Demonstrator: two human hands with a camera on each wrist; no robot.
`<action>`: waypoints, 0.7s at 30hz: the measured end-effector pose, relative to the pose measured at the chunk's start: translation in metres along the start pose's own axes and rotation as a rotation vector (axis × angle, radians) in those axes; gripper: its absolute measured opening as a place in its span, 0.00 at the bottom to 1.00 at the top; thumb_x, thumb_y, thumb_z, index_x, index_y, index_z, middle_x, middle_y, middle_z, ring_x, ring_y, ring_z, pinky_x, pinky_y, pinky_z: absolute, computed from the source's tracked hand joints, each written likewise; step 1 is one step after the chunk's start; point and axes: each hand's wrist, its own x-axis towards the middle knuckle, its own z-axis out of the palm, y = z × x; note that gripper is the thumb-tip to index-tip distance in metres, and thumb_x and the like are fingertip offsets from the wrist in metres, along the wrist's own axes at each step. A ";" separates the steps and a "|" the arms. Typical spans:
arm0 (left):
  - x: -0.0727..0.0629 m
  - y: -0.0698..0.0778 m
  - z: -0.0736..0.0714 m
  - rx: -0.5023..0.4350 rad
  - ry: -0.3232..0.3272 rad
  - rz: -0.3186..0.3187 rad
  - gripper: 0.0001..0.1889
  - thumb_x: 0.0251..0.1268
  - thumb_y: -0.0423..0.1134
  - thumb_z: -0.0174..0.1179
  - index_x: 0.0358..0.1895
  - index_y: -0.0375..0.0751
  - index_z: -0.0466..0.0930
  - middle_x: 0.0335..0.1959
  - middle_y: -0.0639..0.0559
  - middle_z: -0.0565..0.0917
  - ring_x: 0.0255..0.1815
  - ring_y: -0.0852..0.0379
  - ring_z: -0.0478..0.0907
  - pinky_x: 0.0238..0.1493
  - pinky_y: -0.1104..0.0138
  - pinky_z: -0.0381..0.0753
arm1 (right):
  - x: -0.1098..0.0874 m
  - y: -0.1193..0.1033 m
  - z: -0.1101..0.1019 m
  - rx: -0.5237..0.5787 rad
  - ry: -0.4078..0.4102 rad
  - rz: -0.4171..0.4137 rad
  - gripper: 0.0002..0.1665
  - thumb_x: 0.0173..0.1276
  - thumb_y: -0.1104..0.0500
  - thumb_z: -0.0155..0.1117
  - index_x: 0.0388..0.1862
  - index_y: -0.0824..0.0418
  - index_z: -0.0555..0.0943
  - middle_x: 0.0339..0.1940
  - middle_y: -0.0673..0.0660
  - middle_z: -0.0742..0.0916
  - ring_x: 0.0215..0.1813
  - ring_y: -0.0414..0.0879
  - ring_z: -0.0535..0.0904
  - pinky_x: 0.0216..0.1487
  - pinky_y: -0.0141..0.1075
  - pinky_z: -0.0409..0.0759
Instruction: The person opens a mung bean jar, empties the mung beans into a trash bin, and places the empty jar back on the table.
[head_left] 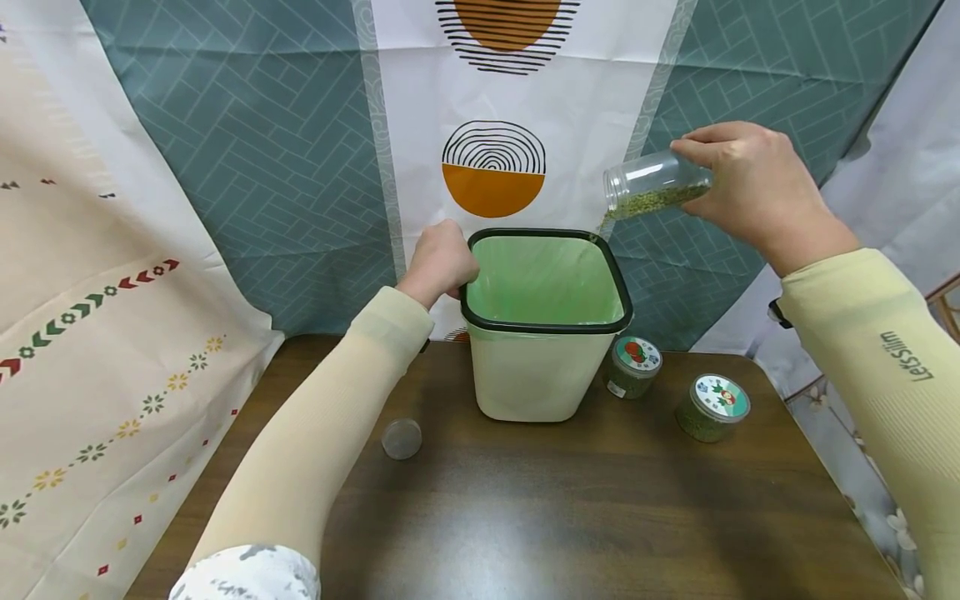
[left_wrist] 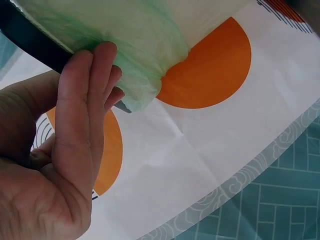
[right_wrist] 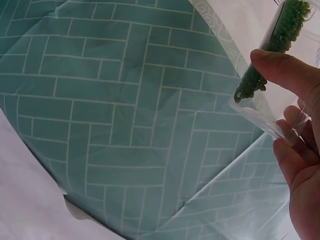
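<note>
One bin (head_left: 542, 375); one uncapped jar (head_left: 654, 185); two lidded jars (head_left: 634, 367) (head_left: 712, 408); one loose lid (head_left: 402, 439); one table (head_left: 637, 517).

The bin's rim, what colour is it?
The bin's rim is black. It shows best in the head view.

Clear jar (head_left: 651, 172) tipped nearly level, green grains (head_left: 654, 201) spilling out; upright pale bin (head_left: 534, 377) below, black-rimmed, green-lined.

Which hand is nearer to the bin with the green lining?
Left. The left hand holds the bin by its rim; the right hand is apart from it, higher and to the right.
</note>
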 end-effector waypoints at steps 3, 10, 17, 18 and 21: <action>0.000 0.000 0.000 0.005 0.007 0.014 0.07 0.46 0.27 0.50 0.16 0.41 0.72 0.16 0.45 0.79 0.11 0.52 0.80 0.14 0.67 0.79 | 0.000 -0.001 0.000 0.003 0.021 -0.012 0.42 0.43 0.70 0.74 0.62 0.59 0.74 0.60 0.63 0.79 0.58 0.63 0.74 0.59 0.55 0.74; 0.000 0.000 0.001 0.013 0.014 0.030 0.09 0.45 0.27 0.50 0.14 0.42 0.70 0.13 0.46 0.78 0.10 0.53 0.79 0.13 0.68 0.78 | 0.002 -0.003 0.000 -0.003 0.046 -0.042 0.41 0.42 0.71 0.74 0.61 0.59 0.75 0.58 0.64 0.80 0.56 0.63 0.75 0.58 0.55 0.75; 0.001 0.000 0.000 0.018 0.007 0.021 0.07 0.47 0.28 0.51 0.17 0.40 0.73 0.16 0.45 0.80 0.11 0.53 0.79 0.13 0.68 0.78 | 0.001 -0.002 -0.001 -0.015 0.021 -0.030 0.41 0.43 0.70 0.74 0.62 0.60 0.74 0.59 0.64 0.79 0.57 0.63 0.74 0.58 0.55 0.74; 0.001 0.000 0.000 0.018 0.005 0.019 0.07 0.47 0.28 0.51 0.18 0.40 0.73 0.16 0.45 0.80 0.11 0.53 0.79 0.13 0.68 0.78 | 0.000 -0.003 -0.001 -0.016 0.018 -0.029 0.42 0.43 0.69 0.74 0.62 0.60 0.74 0.59 0.64 0.79 0.57 0.63 0.74 0.58 0.55 0.74; 0.001 0.000 0.000 0.016 0.001 0.011 0.06 0.47 0.28 0.51 0.18 0.40 0.74 0.17 0.44 0.80 0.11 0.53 0.79 0.14 0.68 0.79 | 0.001 -0.003 -0.001 -0.017 0.020 -0.034 0.42 0.43 0.69 0.75 0.62 0.60 0.74 0.59 0.64 0.79 0.57 0.63 0.74 0.58 0.55 0.74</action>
